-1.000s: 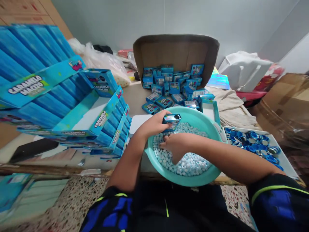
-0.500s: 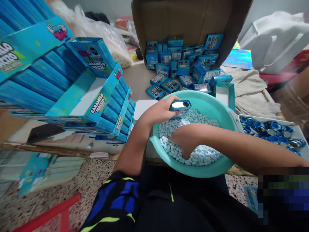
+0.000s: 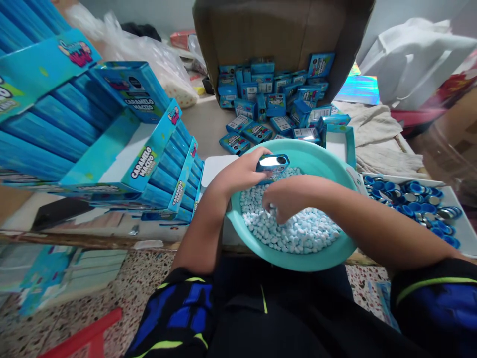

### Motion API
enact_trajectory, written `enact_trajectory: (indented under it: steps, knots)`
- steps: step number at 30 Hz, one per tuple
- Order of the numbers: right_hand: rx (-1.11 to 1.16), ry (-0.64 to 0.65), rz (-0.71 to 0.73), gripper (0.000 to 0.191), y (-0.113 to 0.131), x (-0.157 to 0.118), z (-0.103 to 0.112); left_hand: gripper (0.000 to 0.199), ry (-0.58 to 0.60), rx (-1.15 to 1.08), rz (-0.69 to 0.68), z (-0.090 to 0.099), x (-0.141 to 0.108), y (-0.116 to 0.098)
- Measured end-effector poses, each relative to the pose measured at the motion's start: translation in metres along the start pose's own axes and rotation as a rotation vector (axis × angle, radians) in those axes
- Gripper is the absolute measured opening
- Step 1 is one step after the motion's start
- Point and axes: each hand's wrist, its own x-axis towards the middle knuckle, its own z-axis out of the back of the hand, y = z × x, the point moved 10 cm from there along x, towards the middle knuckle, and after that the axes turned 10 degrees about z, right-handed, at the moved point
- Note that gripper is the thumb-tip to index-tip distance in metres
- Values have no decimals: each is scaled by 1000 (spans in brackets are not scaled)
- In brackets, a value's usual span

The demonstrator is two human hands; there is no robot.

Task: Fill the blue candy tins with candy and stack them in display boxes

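My left hand (image 3: 246, 171) is wrapped round a small blue candy box (image 3: 274, 161) with a shiny silver top and a round dark hole in it. That box is held over the far left side of a turquoise basin (image 3: 316, 158). Small pale blue and white candies (image 3: 301, 233) fill the basin's bottom. Just above them, my right hand (image 3: 288, 196) has its fingers curled downward, with candies showing at the fingertips. How many it holds is hidden.
Display boxes (image 3: 141, 161) of blue packs are stacked on the left. A cardboard carton (image 3: 279, 30) lies behind a heap of small blue boxes (image 3: 276, 104). On the right, a white tray (image 3: 462, 228) holds blue and silver lids (image 3: 428, 209). A cloth (image 3: 383, 134) lies behind it.
My right hand has risen out of the candies, its fingers now drawn together near the box. The left hand keeps hold of the box. The whole view has shifted slightly.
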Motion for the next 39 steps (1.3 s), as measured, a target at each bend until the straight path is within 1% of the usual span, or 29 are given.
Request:
enact_trajectory:
  steps: [3, 5, 8, 11, 13, 18, 21, 24, 28, 32, 36, 39]
  knots:
    - [100, -68, 20, 19, -16, -18, 20, 48, 4, 12, -4, 0, 1, 0]
    - [218, -204, 59, 18, -26, -32, 41, 50, 2, 13, -14, 0, 2, 0]
    - [386, -482, 127, 14, -39, -55, 73, 50, 7, 1, -22, -1, 2, -1]
    - [535, -807, 107, 19, -57, -78, 96, 47, 10, -6, -21, -2, 2, 0]
    - [627, -978, 97, 20, -67, -85, 103, 46, 16, -18, -25, -3, 2, -1]
    - [849, -1296, 136, 18, -86, -81, 108, 45, 7, -21, -29, -2, 1, -1]
    - [972, -1473, 150, 20, -100, -78, 106, 43, -8, -4, -41, -2, 1, 0]
    - [1095, -1571, 111, 25, -114, -69, 96, 42, 1, -10, -61, -4, 2, 1]
    - [1191, -1619, 74, 28, -122, -56, 82, 47, -2, 13, -61, -6, 3, 4]
    - [1199, -1638, 60, 27, -120, -52, 77, 49, -5, 32, -46, -5, 2, 3]
    - [1159, -1627, 21, 29, -118, -53, 77, 49, 3, 15, -51, -5, 1, 1]
    - [1141, -1641, 30, 30, -118, -54, 78, 50, 0, -4, -56, -5, 1, 1]
